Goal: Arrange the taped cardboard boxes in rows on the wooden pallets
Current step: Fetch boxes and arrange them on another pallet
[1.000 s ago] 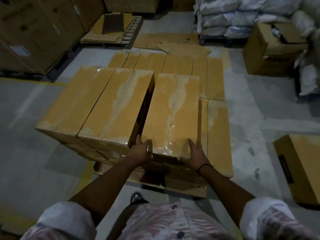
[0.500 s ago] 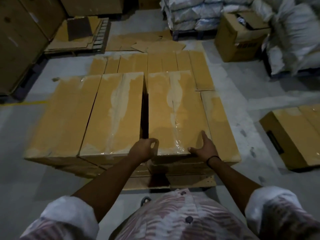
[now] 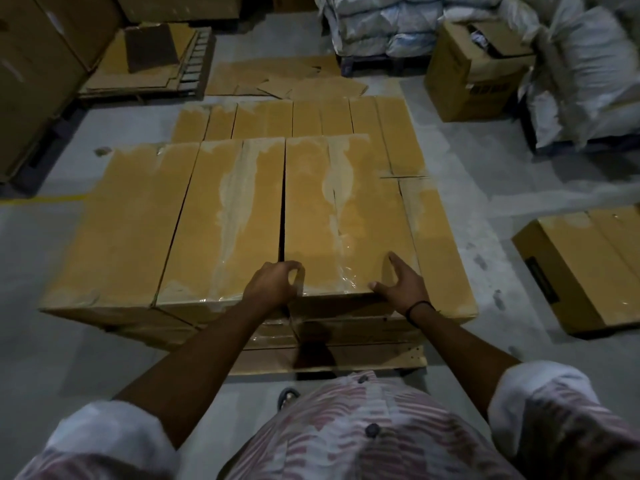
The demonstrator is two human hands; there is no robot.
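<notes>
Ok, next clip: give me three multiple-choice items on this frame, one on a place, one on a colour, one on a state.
1. Where does the lone taped cardboard box lie?
A on the floor, right of the wooden pallet
B atop the sacks
C on the upper layer

2. What colour are the stacked sacks?
A green
B white
C red

3. How is the carton beside the sacks?
A taped shut
B flattened
C open-topped

Key:
1 A, it sits alone on the concrete at the right.
2 B, they show pale white.
3 C, its flaps stand raised over the contents.
</notes>
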